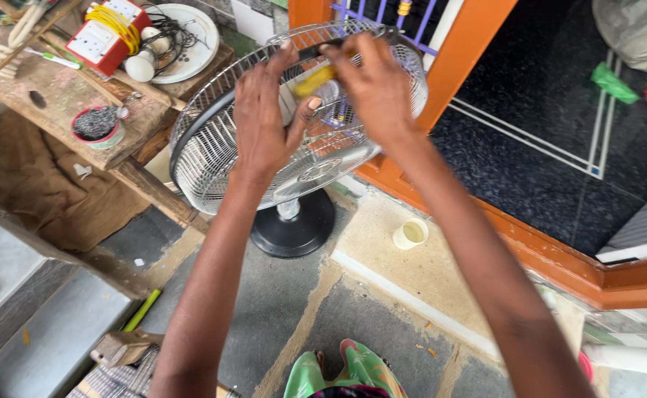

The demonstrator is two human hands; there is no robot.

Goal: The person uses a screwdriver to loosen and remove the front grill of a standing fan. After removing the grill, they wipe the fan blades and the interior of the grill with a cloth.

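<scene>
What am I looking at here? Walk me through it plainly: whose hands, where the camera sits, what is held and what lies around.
There is one picture, taken by a camera worn on a person's head and looking down along both bare arms. There is no machine doing the work, only hands. The left hand and the right hand reach to the wire guard of a pedestal fan, which stands on a round black base. A yellow tool handle sits between the hands; which hand has the grip on it I cannot tell. On the wooden bench to the left lie a red and white switch box, a white plate of wires and a small bowl of metal bits. A pale cup stands on the floor.
</scene>
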